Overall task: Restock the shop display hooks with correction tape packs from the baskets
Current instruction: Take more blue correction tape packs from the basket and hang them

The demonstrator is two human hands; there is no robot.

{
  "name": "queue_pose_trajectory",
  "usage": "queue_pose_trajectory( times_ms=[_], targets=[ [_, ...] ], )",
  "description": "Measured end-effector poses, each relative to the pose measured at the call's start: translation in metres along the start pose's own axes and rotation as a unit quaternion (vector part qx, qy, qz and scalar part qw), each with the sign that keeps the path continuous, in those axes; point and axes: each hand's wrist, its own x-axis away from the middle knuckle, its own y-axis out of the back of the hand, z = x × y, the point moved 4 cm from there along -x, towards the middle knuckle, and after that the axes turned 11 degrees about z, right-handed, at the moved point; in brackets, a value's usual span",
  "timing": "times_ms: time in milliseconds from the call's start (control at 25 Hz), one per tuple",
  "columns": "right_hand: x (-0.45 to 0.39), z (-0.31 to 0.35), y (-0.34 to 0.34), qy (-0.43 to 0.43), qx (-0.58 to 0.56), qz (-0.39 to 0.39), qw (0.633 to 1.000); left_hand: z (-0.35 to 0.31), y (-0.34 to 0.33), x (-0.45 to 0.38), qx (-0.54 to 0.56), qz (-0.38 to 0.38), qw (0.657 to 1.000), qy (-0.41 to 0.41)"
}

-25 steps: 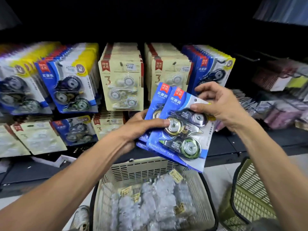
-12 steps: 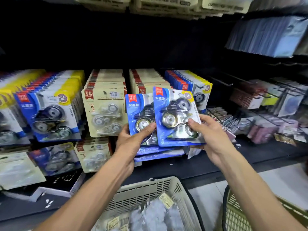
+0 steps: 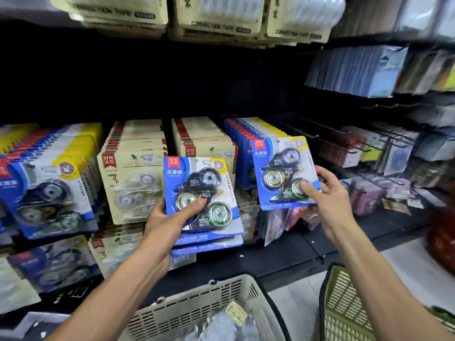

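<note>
A blue correction tape pack stands upright right of the frame's centre, held in front of a hanging row of similar blue packs. The right hand holds it by its lower right corner, with the thumb pressed on the front blister and the other fingers curled behind the card. To the left of it, near the centre of the frame, the left hand holds a small stack of blue packs, with the thumb lying across the front one and the fingers behind; the lower edges of the packs underneath show below the front one. The two hands are apart, each with its own load. Behind the stack hang two rows of beige packs, and at the left of the frame hangs another row of blue-and-yellow packs. At the bottom centre there is a white basket with clear wrapped items inside, and at the lower right a green basket on the floor.
</note>
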Motion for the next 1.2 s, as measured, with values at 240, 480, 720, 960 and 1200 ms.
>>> queue_pose_trajectory(
  times_ms=[240, 480, 720, 960, 1200],
  targets=[
    [-0.019, -0.021, 0.001, -0.008, -0.018, -0.147, 0.989, 0.001, -0.005, -0.003, 0.005, 0.009, 1.000, -0.002],
    [-0.026, -0.024, -0.006, 0.010, 0.122, -0.204, 0.971, 0.002, -0.007, -0.003, 0.006, 0.022, 1.000, -0.001],
    [-0.057, -0.040, -0.022, -0.007, 0.247, -0.211, 0.946, 0.002, -0.005, 0.003, 0.003, 0.024, 1.000, -0.003],
    [-0.060, -0.059, -0.024, -0.109, 0.236, -0.057, 0.964, 0.001, -0.001, 0.000, 0.017, 0.007, 1.000, 0.003],
    [0.017, -0.011, -0.100, -0.107, 0.157, 0.214, 0.958, 0.005, -0.013, -0.002, 0.025, -0.006, 0.999, -0.020]
  ],
)
